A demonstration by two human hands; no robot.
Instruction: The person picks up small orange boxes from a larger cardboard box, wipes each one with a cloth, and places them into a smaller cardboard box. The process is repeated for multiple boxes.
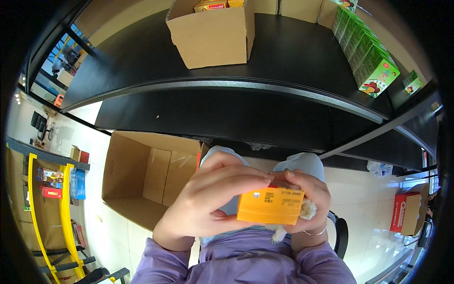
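Note:
Between both hands, above my lap, is an orange-yellow drink carton [267,207]. The face with a small foil straw hole and printed writing is turned up toward me. My left hand [205,197] grips its left side, thumb below and fingers over the far edge. On the right, my right hand [314,190] curls around the other end. A crumpled whitish cloth [308,209] is tucked between that palm and the carton, and a piece of it hangs below. The carton's underside and far face are mostly hidden.
A cardboard box [216,41] holding yellow packs [211,6] stands on the black shelf [134,53]. Green drink cartons [377,76] line the shelf's right side. An open cardboard box [124,170] sits to my left, near a yellow-framed rack [65,209].

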